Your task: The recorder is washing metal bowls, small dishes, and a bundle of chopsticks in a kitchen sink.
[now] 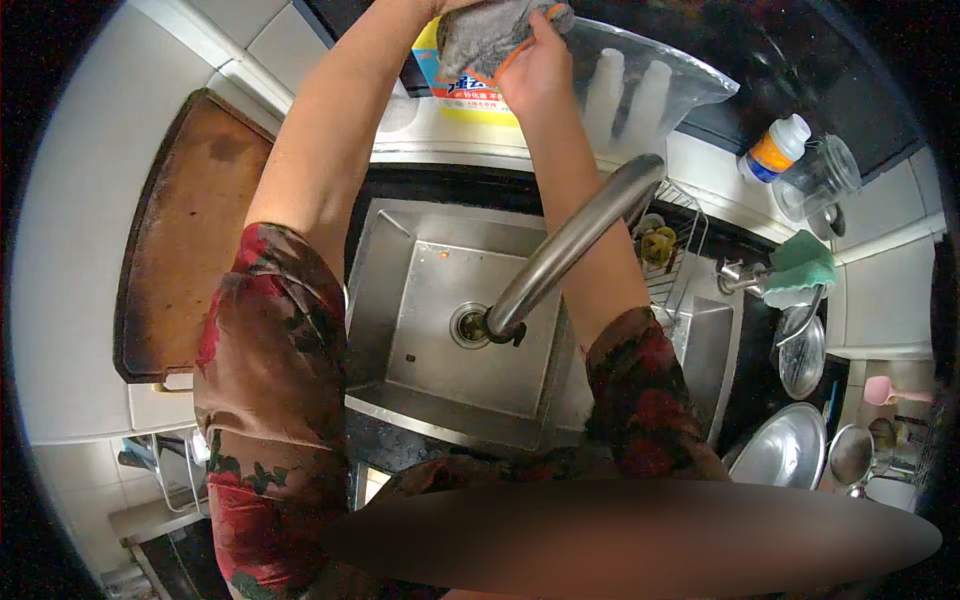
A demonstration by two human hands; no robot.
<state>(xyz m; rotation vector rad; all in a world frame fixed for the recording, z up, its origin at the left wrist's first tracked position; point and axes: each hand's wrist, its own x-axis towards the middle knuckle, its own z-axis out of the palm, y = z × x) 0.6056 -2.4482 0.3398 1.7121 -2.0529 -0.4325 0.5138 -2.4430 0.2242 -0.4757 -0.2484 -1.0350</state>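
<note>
Both my arms reach over the sink to the ledge behind it. In my right hand (538, 71) is a grey cloth (484, 41) with an orange border, pinched between thumb and fingers. My left hand (452, 4) is at the top edge of the view beside the cloth, mostly cut off, so its grip is hidden. Behind and below the cloth is a yellow and blue package (480, 112) bearing writing. A clear plastic bag (679, 86) with two whitish upright shapes in it stands right of my right hand. Below my arms lies the stainless steel sink basin (465, 375).
A curved metal faucet (577, 247) arches over the basin, close to my right forearm. A brown cutting board (199, 247) leans at left. A white bottle (776, 150), a glass jar (817, 180), a wire rack (675, 277), a green cloth (802, 266) and a metal bowl (784, 446) are at right.
</note>
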